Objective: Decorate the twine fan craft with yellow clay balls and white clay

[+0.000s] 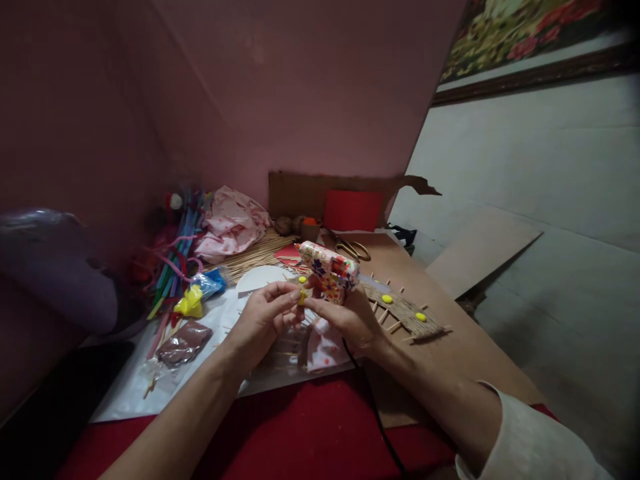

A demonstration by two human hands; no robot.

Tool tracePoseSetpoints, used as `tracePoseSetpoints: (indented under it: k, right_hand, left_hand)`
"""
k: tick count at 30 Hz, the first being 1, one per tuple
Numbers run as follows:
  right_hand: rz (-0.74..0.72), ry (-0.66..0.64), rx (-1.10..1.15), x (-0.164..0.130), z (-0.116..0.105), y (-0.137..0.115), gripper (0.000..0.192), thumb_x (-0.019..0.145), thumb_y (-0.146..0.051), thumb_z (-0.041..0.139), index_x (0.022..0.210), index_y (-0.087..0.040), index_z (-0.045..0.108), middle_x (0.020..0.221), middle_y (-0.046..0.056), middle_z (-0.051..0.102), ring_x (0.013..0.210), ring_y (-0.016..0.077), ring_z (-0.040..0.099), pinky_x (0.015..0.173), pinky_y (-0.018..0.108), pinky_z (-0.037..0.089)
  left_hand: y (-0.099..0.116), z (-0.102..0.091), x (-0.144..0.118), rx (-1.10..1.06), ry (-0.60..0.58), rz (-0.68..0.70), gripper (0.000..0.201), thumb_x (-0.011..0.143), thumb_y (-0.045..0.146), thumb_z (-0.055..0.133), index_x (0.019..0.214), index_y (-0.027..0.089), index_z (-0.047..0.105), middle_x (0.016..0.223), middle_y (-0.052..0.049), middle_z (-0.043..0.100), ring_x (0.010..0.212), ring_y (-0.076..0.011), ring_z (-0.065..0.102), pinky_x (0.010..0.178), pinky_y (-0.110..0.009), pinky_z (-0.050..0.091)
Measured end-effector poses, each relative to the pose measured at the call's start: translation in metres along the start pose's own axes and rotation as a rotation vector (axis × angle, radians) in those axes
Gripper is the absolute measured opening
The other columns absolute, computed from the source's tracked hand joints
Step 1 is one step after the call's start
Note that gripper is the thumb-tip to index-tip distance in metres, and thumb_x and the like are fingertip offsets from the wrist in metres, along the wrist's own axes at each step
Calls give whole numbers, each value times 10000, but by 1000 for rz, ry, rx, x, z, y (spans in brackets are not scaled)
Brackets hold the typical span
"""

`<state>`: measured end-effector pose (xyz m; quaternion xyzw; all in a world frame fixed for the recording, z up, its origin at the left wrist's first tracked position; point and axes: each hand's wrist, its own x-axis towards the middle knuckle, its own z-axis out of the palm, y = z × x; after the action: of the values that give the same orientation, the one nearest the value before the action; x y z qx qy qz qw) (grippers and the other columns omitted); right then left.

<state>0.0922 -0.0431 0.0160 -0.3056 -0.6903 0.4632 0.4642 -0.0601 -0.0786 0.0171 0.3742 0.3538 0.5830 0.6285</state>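
My right hand (350, 319) grips a glue gun (330, 270) with a bright flower pattern; its black cord (373, 407) trails down toward me. My left hand (265, 313) pinches a small yellow piece (302, 295) just under the gun, fingertips close to those of the right hand. Right of my hands lies a woven stick mat (407, 315) with yellow dots (421, 317) on it. Below my hands sit a white sheet and a pink patterned piece (325, 348).
Brown cardboard (450, 347) covers the red surface (300, 433). Scissors (353, 249), a red card (353, 210), thin sticks (250, 257), pink crumpled plastic (233, 223), colourful pipe cleaners (173, 260), and yellow, blue and brown bags (193, 303) lie at the left and back.
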Motion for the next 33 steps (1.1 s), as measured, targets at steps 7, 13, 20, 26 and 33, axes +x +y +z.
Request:
tracePoseSetpoints:
  k: [7,13,20,26,33]
  right_hand:
    - [-7,-18,-219,-4,-1,-4,142,764,-266,648,887,-201,677,850,33,705,802,203,651,738,324,489]
    - [-30,-23,-206,-4,0,-6,136,775,-278,629,878,-196,662,846,33,701,771,189,646,713,313,487]
    - [6,-34,-171,-1,-4,0,178,783,-330,641,905,-208,683,853,33,707,814,208,645,737,329,484]
    - [3,-34,-207,-2,-2,-4,135,782,-326,647,845,-208,670,813,17,700,779,191,641,740,315,474]
    - [-26,-35,-185,-4,0,-3,148,771,-327,642,850,-204,668,836,22,696,759,185,636,700,298,478]
  left_hand:
    - [2,3,-1,44,60,11,187,640,184,755,742,126,609,692,-18,626,547,-92,567,502,-205,467]
    - [2,3,-3,56,49,13,161,651,191,744,729,124,622,688,-25,633,551,-94,573,519,-211,477]
    - [0,0,-2,117,50,98,186,645,224,756,755,138,634,710,-23,642,569,-105,583,541,-229,484]
    - [0,0,-1,182,76,135,191,621,206,769,705,137,612,614,7,607,488,-83,543,468,-196,436]
    - [0,1,-3,187,105,115,206,599,215,776,670,133,601,582,-1,609,469,-89,540,443,-191,414]
